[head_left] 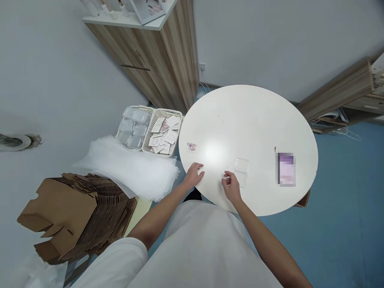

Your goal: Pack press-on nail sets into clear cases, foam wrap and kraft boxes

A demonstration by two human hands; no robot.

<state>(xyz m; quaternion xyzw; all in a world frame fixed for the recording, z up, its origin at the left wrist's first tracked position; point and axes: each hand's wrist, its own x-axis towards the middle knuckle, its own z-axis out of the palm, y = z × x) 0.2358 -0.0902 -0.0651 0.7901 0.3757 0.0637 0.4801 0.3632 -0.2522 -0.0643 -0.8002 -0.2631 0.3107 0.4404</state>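
Left hand [194, 175]: open, near the edge of the table [255, 120]
Right hand [231, 186]: half curled, I cannot tell if it grips
Clear box [242, 165]: lies open on table, just beside right hand
Card [191, 147]: beyond left hand

Looks forward and steeply down from head height, in 1 wide view. Takes in the whole oval surface [255, 120] toward 3 o'clock from centre, at middle range, with left hand [193, 176] at 6 and right hand [232, 187] at 4. Sits nearest the shirt [207, 244] at 6, farther from the cabinet [144, 48] at 11.
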